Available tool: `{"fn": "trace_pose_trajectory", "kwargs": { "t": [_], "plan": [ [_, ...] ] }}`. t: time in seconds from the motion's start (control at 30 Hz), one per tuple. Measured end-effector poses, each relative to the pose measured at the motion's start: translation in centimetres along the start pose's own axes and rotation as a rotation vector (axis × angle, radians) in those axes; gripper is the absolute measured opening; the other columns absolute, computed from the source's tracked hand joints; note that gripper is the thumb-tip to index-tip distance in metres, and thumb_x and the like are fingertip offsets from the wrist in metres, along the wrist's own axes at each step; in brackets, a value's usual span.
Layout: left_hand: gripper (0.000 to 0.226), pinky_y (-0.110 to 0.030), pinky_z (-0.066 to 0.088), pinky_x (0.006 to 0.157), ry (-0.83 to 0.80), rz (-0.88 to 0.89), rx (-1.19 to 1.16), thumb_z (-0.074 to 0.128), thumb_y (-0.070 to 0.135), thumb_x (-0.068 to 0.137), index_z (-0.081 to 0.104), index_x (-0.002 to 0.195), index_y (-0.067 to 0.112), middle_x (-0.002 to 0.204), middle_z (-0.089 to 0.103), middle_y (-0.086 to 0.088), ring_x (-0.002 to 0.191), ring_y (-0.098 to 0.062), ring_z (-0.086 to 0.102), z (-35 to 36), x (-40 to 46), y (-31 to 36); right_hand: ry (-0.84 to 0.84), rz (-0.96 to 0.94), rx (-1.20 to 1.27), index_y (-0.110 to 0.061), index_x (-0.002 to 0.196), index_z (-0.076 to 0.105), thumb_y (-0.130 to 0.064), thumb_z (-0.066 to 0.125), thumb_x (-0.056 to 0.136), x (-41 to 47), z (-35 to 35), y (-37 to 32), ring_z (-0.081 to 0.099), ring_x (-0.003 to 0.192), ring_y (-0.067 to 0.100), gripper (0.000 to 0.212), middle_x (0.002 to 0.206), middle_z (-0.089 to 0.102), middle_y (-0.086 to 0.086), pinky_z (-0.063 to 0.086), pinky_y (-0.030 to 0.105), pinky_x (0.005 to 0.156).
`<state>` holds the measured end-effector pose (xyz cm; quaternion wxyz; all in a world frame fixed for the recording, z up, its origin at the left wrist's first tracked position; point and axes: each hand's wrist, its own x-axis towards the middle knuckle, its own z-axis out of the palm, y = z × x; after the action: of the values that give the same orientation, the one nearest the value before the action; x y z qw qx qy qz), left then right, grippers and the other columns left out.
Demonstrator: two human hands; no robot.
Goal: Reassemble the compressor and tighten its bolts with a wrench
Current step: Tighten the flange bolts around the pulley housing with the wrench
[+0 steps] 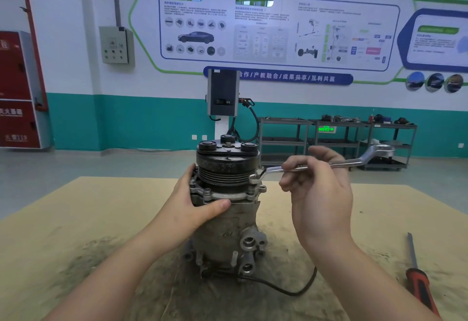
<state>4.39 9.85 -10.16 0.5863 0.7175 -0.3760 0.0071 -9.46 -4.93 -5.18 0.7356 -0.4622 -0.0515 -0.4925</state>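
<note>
Compressor [225, 209] upright mid-frame on bench [76, 219]; left hand [195, 209] wrapped round body, likely bracing against turn; right hand [316, 189] pinching wrench [329, 163], ring end on flange bolt [254, 178] right of centre, likely tightening

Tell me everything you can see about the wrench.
The wrench is a long, shiny silver metal tool with a cranked ring head at each end. It lies roughly level, sloping up to the right. Its near ring sits over a bolt on the compressor flange, just below the grooved pulley; the far ring hangs free in the air. The right hand pinches the shank near its middle with its fingers. The left hand does not touch it; it steadies the compressor body.
</note>
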Motion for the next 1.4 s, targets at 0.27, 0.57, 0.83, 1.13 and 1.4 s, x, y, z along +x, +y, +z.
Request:
{"fn": "trace_pose_trajectory", "kwargs": {
  "t": [0.27,0.57,0.83,1.13,1.4],
  "plan": [
    [0.088,-0.011,0.038,0.098,-0.013,-0.003,-0.007,0.08,0.06,0.056,0.032,0.129,0.052,0.135,0.05,0.024,0.119,0.012,0.05,0.1,-0.1,0.1,0.102,0.431,0.221,-0.009,0.089,0.048,0.0,0.034,0.094,1.8,-1.1,1.3,0.047,0.044,0.018,0.017,0.057,0.058,0.008,0.042,0.022,0.043],
    [0.095,-0.027,0.038,0.111,-0.009,-0.009,-0.01,0.077,0.065,0.05,0.03,0.132,0.05,0.14,0.05,0.017,0.126,0.002,0.049,0.0,-0.2,0.2,0.083,0.526,0.242,-0.01,0.084,0.048,-0.004,0.036,0.094,3.0,-2.1,1.6,0.049,0.045,0.018,0.017,0.06,0.058,0.008,0.042,0.023,0.045],
    [0.111,-0.039,0.036,0.115,-0.019,-0.019,-0.012,0.078,0.064,0.052,0.029,0.147,0.034,0.145,0.048,0.009,0.131,-0.007,0.048,0.0,-0.2,0.3,0.013,0.572,0.168,-0.009,0.085,0.047,-0.003,0.035,0.094,3.4,-2.2,1.3,0.051,0.045,0.017,0.016,0.06,0.06,0.008,0.044,0.022,0.044],
    [0.111,-0.038,0.036,0.116,-0.007,-0.026,-0.004,0.077,0.066,0.052,0.029,0.146,0.036,0.144,0.046,0.013,0.131,-0.005,0.046,0.0,-0.2,0.3,-0.074,0.601,0.142,-0.007,0.087,0.049,-0.006,0.037,0.098,3.6,-2.2,0.0,0.054,0.047,0.018,0.016,0.065,0.06,0.01,0.048,0.023,0.044],
    [0.118,-0.037,0.036,0.116,-0.011,-0.028,-0.003,0.077,0.067,0.051,0.024,0.151,0.033,0.145,0.046,0.013,0.132,-0.005,0.046,0.1,-0.1,0.3,0.065,0.235,0.072,-0.013,0.086,0.041,-0.005,0.033,0.103,1.6,-1.5,2.2,0.05,0.04,0.017,0.021,0.057,0.059,0.004,0.042,0.022,0.04]
  ]
}}
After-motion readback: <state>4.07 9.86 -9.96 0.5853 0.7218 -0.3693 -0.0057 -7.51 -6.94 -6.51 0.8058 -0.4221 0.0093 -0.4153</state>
